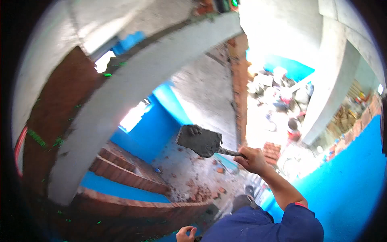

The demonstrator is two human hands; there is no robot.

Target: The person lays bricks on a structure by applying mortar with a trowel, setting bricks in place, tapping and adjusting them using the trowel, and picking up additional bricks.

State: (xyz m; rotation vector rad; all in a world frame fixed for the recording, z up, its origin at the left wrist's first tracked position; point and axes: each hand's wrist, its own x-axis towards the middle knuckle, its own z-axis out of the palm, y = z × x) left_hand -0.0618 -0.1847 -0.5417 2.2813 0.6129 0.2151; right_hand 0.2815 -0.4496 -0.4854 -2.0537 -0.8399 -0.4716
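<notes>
fingers of the right hand (pixel 253 160) grip a mortar-coated trowel (pixel 206 145) by its handle (pixel 229 152), its long axis running leftward and slightly forward from that hand, the nearer one. the left hand (pixel 186 234), well back from the blade (pixel 196 140), has curled fingers; whether it holds anything, i cannot tell. broken bricks (pixel 198 195) lie ahead of it.

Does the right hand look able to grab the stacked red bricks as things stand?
Probably not: the right hand grips the loaded trowel, and the red bricks appear to lie well below it.
</notes>
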